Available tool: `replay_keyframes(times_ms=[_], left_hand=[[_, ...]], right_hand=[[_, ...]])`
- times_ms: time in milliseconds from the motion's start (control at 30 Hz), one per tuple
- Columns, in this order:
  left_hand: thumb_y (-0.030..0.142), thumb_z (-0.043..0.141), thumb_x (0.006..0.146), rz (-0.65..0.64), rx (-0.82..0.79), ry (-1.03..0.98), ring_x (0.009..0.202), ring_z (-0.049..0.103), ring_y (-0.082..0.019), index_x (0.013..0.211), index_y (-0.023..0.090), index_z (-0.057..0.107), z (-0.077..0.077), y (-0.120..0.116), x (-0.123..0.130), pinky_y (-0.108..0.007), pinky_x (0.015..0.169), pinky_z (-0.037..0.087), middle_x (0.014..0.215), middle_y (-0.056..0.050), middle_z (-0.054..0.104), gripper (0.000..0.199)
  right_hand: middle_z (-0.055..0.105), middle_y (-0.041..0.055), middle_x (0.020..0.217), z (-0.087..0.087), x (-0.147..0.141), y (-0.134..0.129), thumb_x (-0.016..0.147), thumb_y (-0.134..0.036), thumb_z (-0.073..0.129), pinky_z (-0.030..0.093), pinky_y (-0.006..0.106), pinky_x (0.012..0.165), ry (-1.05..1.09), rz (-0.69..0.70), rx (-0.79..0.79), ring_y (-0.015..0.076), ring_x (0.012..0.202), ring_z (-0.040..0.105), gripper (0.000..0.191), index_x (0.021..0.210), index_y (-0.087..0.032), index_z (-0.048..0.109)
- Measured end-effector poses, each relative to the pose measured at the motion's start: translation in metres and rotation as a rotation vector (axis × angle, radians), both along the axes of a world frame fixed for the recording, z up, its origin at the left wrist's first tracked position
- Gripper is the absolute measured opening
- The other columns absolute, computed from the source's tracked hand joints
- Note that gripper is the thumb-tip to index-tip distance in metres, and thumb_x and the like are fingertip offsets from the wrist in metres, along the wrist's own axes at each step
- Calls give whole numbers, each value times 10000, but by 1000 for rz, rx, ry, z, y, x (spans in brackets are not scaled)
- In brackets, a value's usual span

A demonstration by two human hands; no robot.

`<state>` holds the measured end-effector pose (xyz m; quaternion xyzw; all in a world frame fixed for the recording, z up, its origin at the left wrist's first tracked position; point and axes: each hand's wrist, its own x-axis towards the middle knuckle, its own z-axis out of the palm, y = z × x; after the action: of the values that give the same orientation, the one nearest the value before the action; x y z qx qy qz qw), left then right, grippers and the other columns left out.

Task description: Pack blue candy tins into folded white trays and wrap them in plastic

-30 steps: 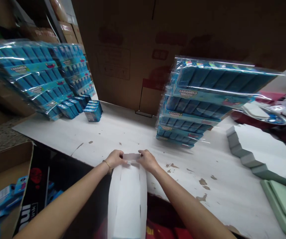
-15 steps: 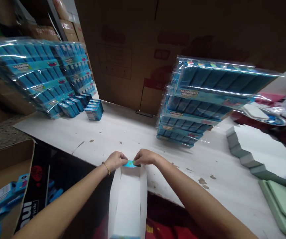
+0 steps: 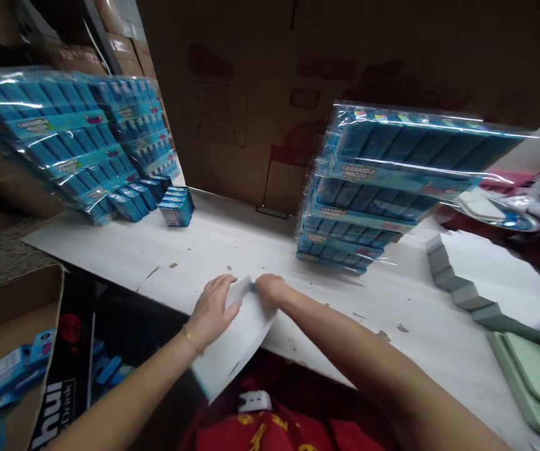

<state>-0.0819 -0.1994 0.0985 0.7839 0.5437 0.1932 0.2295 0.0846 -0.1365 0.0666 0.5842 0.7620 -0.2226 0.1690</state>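
A cardboard display tray, white inside with a blue outer edge, is tilted in front of my body at the table's front edge. My left hand grips its left side, thumb over the white inner face and fingers along the far flap. At the far right corner my right hand is closed on the tray, with a bit of blue showing by the fingertips. The right fingertips are partly hidden and slightly blurred.
Wrapped stacks of blue boxes stand at the left and right. Small blue boxes sit near the left stack. Folded white card and a green scale lie right. An open carton holds blue packs lower left.
The tray has turned from lengthwise toward me to a slant, its near end swinging up and left. My left hand has shifted onto its side; my right hand stays at the far corner.
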Motion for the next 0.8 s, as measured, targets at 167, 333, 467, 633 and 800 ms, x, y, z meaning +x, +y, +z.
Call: replay_keyframes(times_ms=[167,333,467,633,800], left_hand=[[259,463,807,-179,376,34,1148,431,-227,1224,194,421,-8,-77,-4,-373,964,366,1209,-97,509,424],[238,414,837,-211,446,240,1218,350,-265,1303,146,322,-68,-63,5,-459,1008,296,1310,-120,415,483],[142,381,836,-196,397,284,1112,449,-241,1167,174,492,-86,-35,7,-405,917,385,1201,-122,505,351],[119,352,842,-192,305,368,862,504,-206,1068,201,539,-79,-38,10,-340,741,408,933,-78,569,304],[165,346,856,-236,252,422,759,485,-201,802,181,550,-74,-32,12,-330,655,350,769,-50,554,212]], right_hand=[[665,179,771,-7,65,-13,608,-51,531,509,310,517,-61,-304,-92,239,597,636,241,810,-50,662],[668,123,801,-12,81,-19,640,-70,507,474,252,435,6,-453,-115,166,489,601,253,852,-89,643],[650,124,819,13,81,-31,714,-203,534,484,308,614,38,-463,-15,220,697,621,208,875,-110,629],[493,110,1154,21,64,-87,792,-369,509,356,355,874,177,-30,452,239,1058,446,386,1129,-187,461],[560,39,878,-19,48,-107,771,-300,569,392,301,694,91,140,476,195,832,495,154,867,-188,528]])
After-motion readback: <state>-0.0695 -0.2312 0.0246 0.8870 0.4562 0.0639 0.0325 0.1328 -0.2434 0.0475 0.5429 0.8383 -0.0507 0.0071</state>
